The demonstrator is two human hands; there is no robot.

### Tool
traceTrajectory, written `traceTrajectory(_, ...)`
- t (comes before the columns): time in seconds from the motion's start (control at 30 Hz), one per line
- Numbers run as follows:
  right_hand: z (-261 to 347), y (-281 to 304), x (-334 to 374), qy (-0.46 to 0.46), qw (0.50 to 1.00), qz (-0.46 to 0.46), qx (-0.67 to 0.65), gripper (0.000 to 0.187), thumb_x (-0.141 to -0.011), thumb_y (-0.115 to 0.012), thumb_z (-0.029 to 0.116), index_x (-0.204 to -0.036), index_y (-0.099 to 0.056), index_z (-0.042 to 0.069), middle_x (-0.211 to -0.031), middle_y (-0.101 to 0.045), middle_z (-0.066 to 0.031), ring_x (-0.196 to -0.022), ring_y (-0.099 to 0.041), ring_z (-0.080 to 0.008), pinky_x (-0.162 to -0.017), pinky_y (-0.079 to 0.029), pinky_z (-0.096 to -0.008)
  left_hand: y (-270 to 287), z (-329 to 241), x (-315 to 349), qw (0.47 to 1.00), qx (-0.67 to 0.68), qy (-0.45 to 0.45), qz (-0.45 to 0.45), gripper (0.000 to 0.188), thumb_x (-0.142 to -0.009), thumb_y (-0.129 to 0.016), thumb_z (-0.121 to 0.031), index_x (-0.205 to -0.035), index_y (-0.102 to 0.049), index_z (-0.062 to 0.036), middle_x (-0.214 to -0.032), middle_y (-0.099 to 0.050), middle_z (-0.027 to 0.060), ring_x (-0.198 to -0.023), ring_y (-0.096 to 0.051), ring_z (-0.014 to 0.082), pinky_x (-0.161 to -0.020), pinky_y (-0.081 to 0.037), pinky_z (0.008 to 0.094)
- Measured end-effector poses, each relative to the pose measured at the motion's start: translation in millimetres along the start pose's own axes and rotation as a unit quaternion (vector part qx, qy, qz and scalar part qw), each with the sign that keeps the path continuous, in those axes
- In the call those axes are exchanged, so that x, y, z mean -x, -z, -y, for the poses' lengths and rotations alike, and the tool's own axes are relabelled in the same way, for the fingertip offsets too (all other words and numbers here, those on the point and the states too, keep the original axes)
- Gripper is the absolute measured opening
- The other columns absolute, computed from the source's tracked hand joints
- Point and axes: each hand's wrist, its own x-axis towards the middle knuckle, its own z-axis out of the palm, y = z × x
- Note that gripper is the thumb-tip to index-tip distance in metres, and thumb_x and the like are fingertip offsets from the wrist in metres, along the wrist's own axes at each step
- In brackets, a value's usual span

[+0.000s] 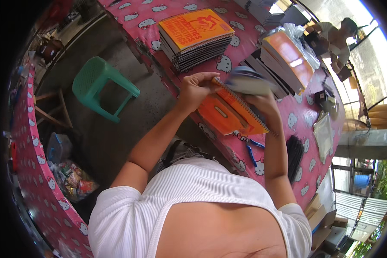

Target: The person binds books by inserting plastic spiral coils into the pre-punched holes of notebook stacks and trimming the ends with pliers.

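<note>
An orange-covered spiral notebook [241, 105] is held over the table's edge, its coil running slantwise down to the right. My left hand [198, 88] pinches its upper left end, thumb and fingers closed. My right hand [262, 103] is closed at its right side, beside a blurred fan of pages [250, 81]; its fingers are partly hidden. Under the notebook is an orange piece with a slot [221, 112], whose kind I cannot tell. Blue-handled pliers [252, 155] lie below the notebook. Black binding coils [294, 157] lie beside my right forearm.
A stack of spiral notebooks [198, 36] stands on the pink table [223, 64]. Farther right are another notebook stack [288, 60] and a clear plastic bag [296, 34]. A green stool [101, 84] stands at left. Another person [337, 38] sits at the far right.
</note>
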Motion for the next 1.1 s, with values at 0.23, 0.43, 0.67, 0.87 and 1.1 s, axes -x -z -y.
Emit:
traceTrajectory(0.23, -51, -4, 65, -0.113, 0.851, -0.193, 0.474, 0.032, -0.073, -0.067, 0.019, -0.102, -0.056, 0.009, -0.118, -0.056, -0.0158, -0.102, -0.056, -0.0334, -0.081, -0.048, -0.0407, 10, -10, -4, 0.994, 0.081, 0.039, 0.060, 0.017, -0.076, -0.074, -0.001, -0.091, -0.065, -0.0008, -0.093, -0.067, 0.0063, -0.088, -0.063, 0.0126, -0.079, -0.052, 0.0257)
traceTrajectory(0.43, -44, -8, 157, -0.024, 0.852, -0.240, 0.464, 0.046, -0.077, -0.068, 0.028, -0.115, -0.055, 0.005, -0.120, -0.052, -0.0170, -0.114, -0.048, -0.0360, -0.097, -0.037, -0.0471, -24, -109, -6, 0.903, -0.146, -0.394, 0.089, 0.024, -0.074, -0.077, -0.004, -0.093, -0.062, -0.0037, -0.090, -0.067, 0.0108, -0.082, -0.065, 0.0167, -0.075, -0.053, 0.0292)
traceTrajectory(0.67, -39, -48, 218, -0.136, 0.866, -0.214, 0.431, 0.045, -0.077, -0.071, 0.023, -0.116, -0.056, 0.005, -0.112, -0.054, -0.0155, -0.107, -0.051, -0.0344, -0.093, -0.040, -0.0424, -34, -97, 52, 0.865, -0.274, -0.380, 0.180, 0.020, -0.069, -0.072, 0.005, -0.084, -0.067, -0.0056, -0.089, -0.070, 0.0109, -0.079, -0.066, 0.0228, -0.073, -0.052, 0.0311)
traceTrajectory(0.87, 46, -63, 189, -0.050, 0.948, -0.229, 0.213, 0.042, -0.080, -0.068, 0.019, -0.117, -0.055, 0.005, -0.109, -0.054, -0.0164, -0.103, -0.052, -0.0320, -0.090, -0.041, -0.0401, -45, -5, 62, 0.952, -0.213, -0.205, 0.075, 0.022, -0.067, -0.076, 0.004, -0.085, -0.065, -0.0001, -0.104, -0.067, 0.0128, -0.088, -0.067, 0.0233, -0.076, -0.054, 0.0306)
traceTrajectory(1.1, 57, -72, 165, -0.026, 0.950, -0.193, 0.245, 0.041, -0.079, -0.069, 0.017, -0.116, -0.057, 0.003, -0.109, -0.056, -0.0157, -0.107, -0.052, -0.0308, -0.093, -0.040, -0.0371, -47, 3, 65, 0.926, -0.245, -0.280, 0.055, 0.020, -0.066, -0.077, 0.005, -0.082, -0.066, 0.0002, -0.094, -0.068, 0.0121, -0.087, -0.067, 0.0210, -0.074, -0.054, 0.0289)
